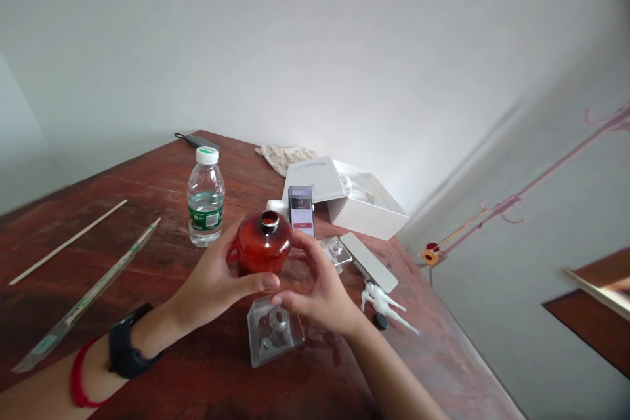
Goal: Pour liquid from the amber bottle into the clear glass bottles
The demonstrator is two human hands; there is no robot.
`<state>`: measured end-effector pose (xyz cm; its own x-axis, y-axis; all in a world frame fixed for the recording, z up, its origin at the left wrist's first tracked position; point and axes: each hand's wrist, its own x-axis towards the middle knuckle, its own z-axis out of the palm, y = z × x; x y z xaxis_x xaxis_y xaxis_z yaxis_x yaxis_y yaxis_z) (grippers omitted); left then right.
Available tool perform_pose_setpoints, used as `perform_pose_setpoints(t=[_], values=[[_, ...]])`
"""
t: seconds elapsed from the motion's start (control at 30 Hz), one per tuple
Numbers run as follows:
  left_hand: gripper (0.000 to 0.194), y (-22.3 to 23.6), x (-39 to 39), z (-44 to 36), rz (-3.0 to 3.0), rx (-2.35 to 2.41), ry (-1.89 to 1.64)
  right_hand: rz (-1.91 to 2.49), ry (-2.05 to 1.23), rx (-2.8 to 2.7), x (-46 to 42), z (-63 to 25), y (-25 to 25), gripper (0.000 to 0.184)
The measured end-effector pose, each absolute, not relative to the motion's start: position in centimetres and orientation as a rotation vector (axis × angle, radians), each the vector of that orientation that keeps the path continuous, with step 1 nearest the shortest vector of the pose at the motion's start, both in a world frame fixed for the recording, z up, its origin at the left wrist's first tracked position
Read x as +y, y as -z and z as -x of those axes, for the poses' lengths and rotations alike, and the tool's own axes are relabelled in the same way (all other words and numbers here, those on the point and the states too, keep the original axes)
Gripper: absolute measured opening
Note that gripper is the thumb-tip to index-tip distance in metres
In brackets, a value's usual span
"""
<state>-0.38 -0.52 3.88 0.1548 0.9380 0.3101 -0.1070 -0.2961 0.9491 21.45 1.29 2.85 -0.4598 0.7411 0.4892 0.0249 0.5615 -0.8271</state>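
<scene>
Both my hands cup a round red glass bottle (263, 244) with a dark open neck, held just above the wooden table (147, 177). My left hand (216, 285) wraps its left side with the thumb lying across the front. From the right, my right hand (319, 285) curls its fingers round the bottle's side. Directly below the hands a clear square glass piece (273, 336) lies on the table. On my left wrist are a black watch (126, 348) and a red band (77, 377).
A water bottle (205, 197) stands behind the hands. A phone (301, 210) leans against an open white box (352, 200). A grey flat case (369, 261), white plastic pump parts (386, 302), a small black cap (380, 321), two long sticks (88, 275) and a cloth (285, 156) lie around.
</scene>
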Motion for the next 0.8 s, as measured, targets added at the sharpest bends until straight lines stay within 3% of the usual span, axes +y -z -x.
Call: perform_pose_setpoints(t=[0.17,0.5,0.8], values=[[0.097,-3.9,-1.8,0.1,-1.478,0.844,-1.176,0.570,-1.009,-1.805,-0.2,-21.1,-1.7,0.094],[0.113,-3.4,-3.4,0.1,-1.635,0.991,-1.121,0.497,-0.923,-1.646,-1.6,-20.0,-1.9,0.081],[0.111,-1.5,-3.2,0.5,-1.727,1.038,-0.805,0.522,-1.001,-1.286,-0.9,-19.3,-2.3,0.079]])
